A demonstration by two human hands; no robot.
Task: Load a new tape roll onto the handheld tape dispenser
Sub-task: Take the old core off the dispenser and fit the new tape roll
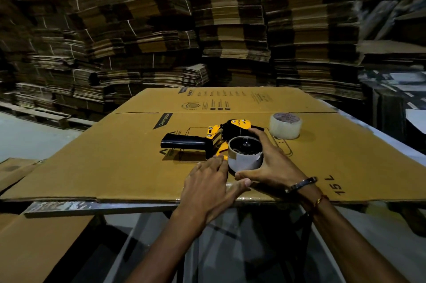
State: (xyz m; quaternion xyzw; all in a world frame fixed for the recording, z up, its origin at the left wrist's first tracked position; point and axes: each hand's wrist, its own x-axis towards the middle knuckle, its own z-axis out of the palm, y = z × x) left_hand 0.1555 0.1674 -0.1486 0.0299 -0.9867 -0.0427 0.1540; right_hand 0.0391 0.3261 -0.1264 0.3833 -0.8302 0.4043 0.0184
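A yellow and black handheld tape dispenser (207, 139) lies on its side on a flattened cardboard box (115, 162), handle pointing left. An empty cardboard core (244, 161) sits on its spool, nearest me. My right hand (272, 165) wraps around the core, fingers behind it and thumb in front. My left hand (207, 185) lies flat beside the core on the left, fingertips touching the dispenser's yellow frame. A full roll of clear tape (285, 125) stands on the cardboard to the right of the dispenser, apart from both hands.
The flattened box covers a table whose metal front edge (92, 207) shows below it. Tall stacks of flattened cartons (207, 28) fill the background. More cardboard sheets (34, 243) lie low at the left.
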